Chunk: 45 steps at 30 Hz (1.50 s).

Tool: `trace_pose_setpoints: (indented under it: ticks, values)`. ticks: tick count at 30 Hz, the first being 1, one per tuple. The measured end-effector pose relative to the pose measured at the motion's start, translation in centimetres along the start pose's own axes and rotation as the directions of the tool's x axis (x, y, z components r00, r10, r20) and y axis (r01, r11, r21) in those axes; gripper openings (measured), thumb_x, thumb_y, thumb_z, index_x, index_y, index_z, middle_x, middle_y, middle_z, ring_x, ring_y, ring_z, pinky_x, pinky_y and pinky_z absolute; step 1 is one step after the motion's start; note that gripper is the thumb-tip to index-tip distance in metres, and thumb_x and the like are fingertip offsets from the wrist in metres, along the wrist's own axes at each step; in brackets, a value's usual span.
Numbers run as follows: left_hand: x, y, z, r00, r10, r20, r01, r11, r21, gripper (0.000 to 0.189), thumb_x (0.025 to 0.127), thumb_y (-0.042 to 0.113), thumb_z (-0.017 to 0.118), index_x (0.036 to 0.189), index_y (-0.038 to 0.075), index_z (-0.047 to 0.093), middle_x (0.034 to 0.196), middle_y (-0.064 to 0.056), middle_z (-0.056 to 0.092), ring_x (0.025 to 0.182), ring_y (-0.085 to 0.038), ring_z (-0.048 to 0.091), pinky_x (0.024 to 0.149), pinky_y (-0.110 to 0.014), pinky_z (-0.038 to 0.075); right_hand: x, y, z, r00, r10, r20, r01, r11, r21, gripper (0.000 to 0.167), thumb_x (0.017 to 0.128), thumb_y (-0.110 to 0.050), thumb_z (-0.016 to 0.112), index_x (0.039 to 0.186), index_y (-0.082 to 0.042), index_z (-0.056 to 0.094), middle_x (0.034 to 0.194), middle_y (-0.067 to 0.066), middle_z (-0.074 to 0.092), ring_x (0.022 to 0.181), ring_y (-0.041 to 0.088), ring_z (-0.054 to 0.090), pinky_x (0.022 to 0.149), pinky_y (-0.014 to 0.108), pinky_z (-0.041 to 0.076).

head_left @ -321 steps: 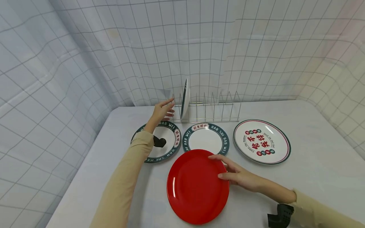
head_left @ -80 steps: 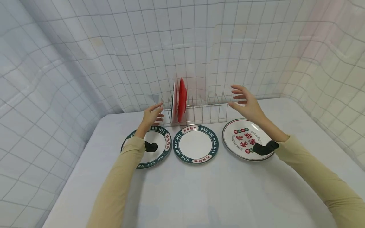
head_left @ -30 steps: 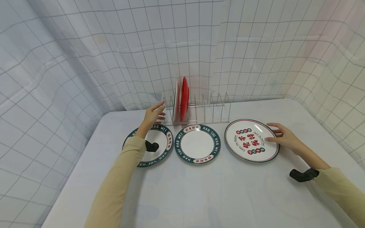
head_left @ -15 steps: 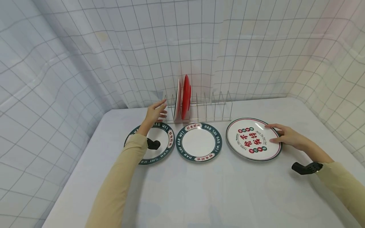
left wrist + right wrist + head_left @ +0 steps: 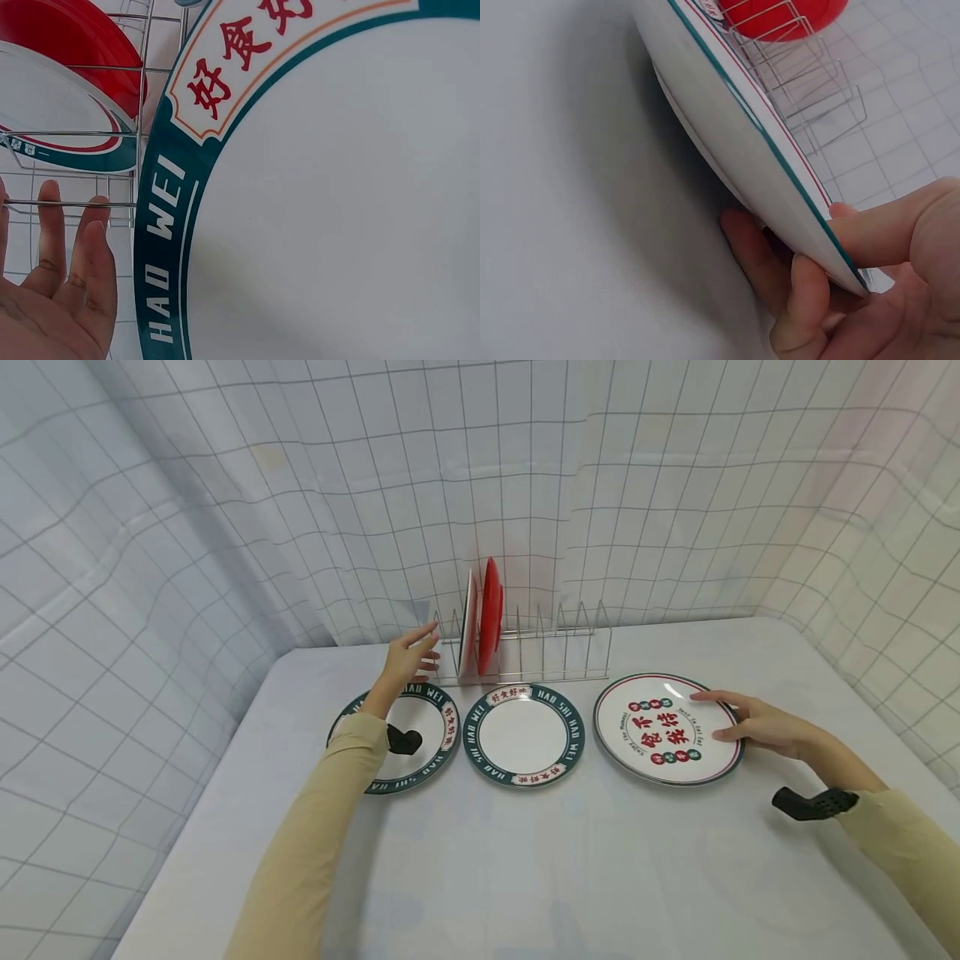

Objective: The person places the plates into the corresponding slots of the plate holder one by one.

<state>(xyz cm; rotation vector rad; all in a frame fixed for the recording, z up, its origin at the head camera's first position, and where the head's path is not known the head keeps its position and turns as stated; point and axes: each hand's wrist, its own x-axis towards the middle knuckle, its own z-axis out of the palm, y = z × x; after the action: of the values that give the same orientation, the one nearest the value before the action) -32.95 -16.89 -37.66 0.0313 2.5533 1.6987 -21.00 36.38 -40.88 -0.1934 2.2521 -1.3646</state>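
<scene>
Plate with big red lettering [image 5: 666, 730] is at the right end of the row on the table [image 5: 480, 877], just beside the middle green-rimmed plate [image 5: 523, 735]. Our right hand [image 5: 768, 727] has its right rim pinched, digits above and below. Can't tell if the base is off the table. Our left hand [image 5: 408, 662] is at the left end of the wire rack [image 5: 542, 652], fingers apart, holding nothing; contact with the wire unclear. White plate [image 5: 468, 631] and red plate [image 5: 489, 627] stand on edge in the rack.

Step in hand looks like a one-handed rim lift. Far side will likely sag. We should slide fingers deeper underneath, press the thumb flat on top, firm up the wrist before any tilt, and clear the neighbouring rim.
</scene>
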Motion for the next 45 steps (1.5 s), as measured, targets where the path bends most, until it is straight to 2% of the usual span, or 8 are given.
trace_pose_setpoints:
  ticks: [8, 12, 19, 25, 29, 35, 41, 45]
  values:
    - [-3.0, 3.5, -0.1, 0.998, -0.046, 0.047, 0.049, 0.996, -0.073, 0.048, 0.103, 0.029, 0.045, 0.149, 0.017, 0.038, 0.128, -0.033, 0.053, 0.116, -0.048, 0.054, 0.101, -0.056, 0.043, -0.4, 0.1, 0.2, 1.000, -0.005, -0.020, 0.006, 0.999, 0.043, 0.067, 0.089, -0.009, 0.064, 0.148, -0.023, 0.035, 0.124, 0.008, 0.045, 0.095, 0.007, 0.058, 0.080, 0.027, 0.052]
    - [-3.1, 3.6, -0.1, 0.998, -0.046, 0.050, 0.050, 0.996, -0.077, 0.048, 0.103, 0.029, 0.045, 0.149, 0.018, 0.038, 0.128, -0.033, 0.053, 0.117, -0.049, 0.053, 0.101, -0.056, 0.043, -0.7, 0.2, 0.5, 0.998, -0.038, -0.049, 0.043, 0.993, 0.109, 0.064, 0.092, -0.007, 0.061, 0.148, -0.025, 0.035, 0.124, -0.001, 0.045, 0.094, 0.006, 0.059, 0.079, 0.025, 0.052]
    - [-1.8, 2.3, -0.2, 0.998, -0.043, 0.044, 0.046, 0.996, -0.080, 0.047, 0.102, 0.032, 0.047, 0.147, 0.023, 0.040, 0.125, -0.031, 0.056, 0.113, -0.047, 0.056, 0.097, -0.054, 0.046, -1.0, 0.1, 1.2, 0.987, -0.133, -0.086, 0.151, 0.952, 0.265, 0.052, 0.096, -0.002, 0.051, 0.141, -0.026, 0.040, 0.127, -0.010, 0.037, 0.095, 0.002, 0.058, 0.078, 0.021, 0.051]
    - [-0.5, 0.3, 0.0, 1.000, -0.009, 0.025, 0.010, 0.999, -0.037, 0.048, 0.100, 0.041, 0.047, 0.146, 0.029, 0.042, 0.123, -0.026, 0.059, 0.109, -0.040, 0.060, 0.094, -0.050, 0.049, -1.2, -0.1, 1.8, 0.971, -0.209, -0.118, 0.239, 0.884, 0.402, 0.052, 0.096, 0.004, 0.047, 0.137, -0.028, 0.040, 0.117, -0.008, 0.051, 0.090, 0.006, 0.062, 0.072, 0.022, 0.054]
    - [-0.2, -0.1, 0.1, 1.000, 0.004, 0.013, -0.004, 1.000, -0.019, 0.048, 0.100, 0.043, 0.046, 0.146, 0.029, 0.042, 0.122, -0.025, 0.060, 0.103, -0.036, 0.062, 0.090, -0.046, 0.052, -1.5, -0.2, 2.0, 0.974, -0.180, -0.139, 0.220, 0.901, 0.374, 0.054, 0.095, 0.004, 0.049, 0.137, -0.028, 0.039, 0.115, -0.009, 0.052, 0.089, 0.006, 0.063, 0.071, 0.022, 0.054]
    - [0.1, -0.1, 0.0, 1.000, 0.004, 0.003, -0.004, 1.000, -0.013, 0.047, 0.101, 0.042, 0.046, 0.146, 0.030, 0.042, 0.119, -0.023, 0.062, 0.096, -0.027, 0.064, 0.071, -0.029, 0.053, -1.7, -0.2, 1.8, 0.982, -0.136, -0.131, 0.170, 0.940, 0.297, 0.055, 0.096, 0.000, 0.051, 0.143, -0.025, 0.037, 0.122, -0.008, 0.044, 0.091, 0.006, 0.061, 0.073, 0.022, 0.053]
    - [0.2, 0.0, -0.1, 1.000, 0.002, 0.009, -0.002, 1.000, 0.003, 0.047, 0.100, 0.042, 0.047, 0.146, 0.031, 0.042, 0.119, -0.022, 0.063, 0.094, -0.025, 0.064, 0.071, -0.027, 0.053, -1.8, -0.4, 1.8, 0.993, -0.071, -0.091, 0.090, 0.968, 0.234, 0.067, 0.096, -0.004, 0.050, 0.152, -0.026, 0.021, 0.145, 0.009, 0.017, 0.097, 0.002, 0.055, 0.078, 0.021, 0.052]
    - [0.2, -0.1, 0.0, 1.000, 0.003, 0.005, -0.003, 1.000, 0.000, 0.047, 0.100, 0.042, 0.047, 0.146, 0.031, 0.042, 0.119, -0.023, 0.063, 0.089, -0.020, 0.065, 0.069, -0.028, 0.053, -1.7, -0.5, 1.9, 0.996, -0.044, -0.081, 0.063, 0.968, 0.242, 0.068, 0.096, -0.003, 0.049, 0.154, -0.021, 0.019, 0.149, 0.015, 0.006, 0.096, 0.002, 0.055, 0.079, 0.021, 0.051]
